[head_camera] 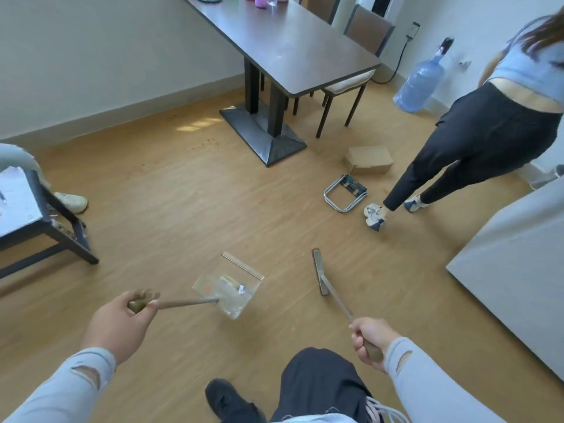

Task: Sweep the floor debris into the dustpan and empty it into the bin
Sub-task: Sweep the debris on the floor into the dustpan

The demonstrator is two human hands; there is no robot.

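While the left hand (122,319) grips the dustpan (227,290) handle, the right hand (370,340) grips the broom (320,274) handle.

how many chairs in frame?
3: two chairs tucked at the far side of the dining table, one at the left edge. Others may be hidden.

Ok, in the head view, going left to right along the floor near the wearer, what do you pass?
Left hand gripping the dustpan handle → clear dustpan holding scraps → broom head → right hand gripping the broom handle → grey cabinet.
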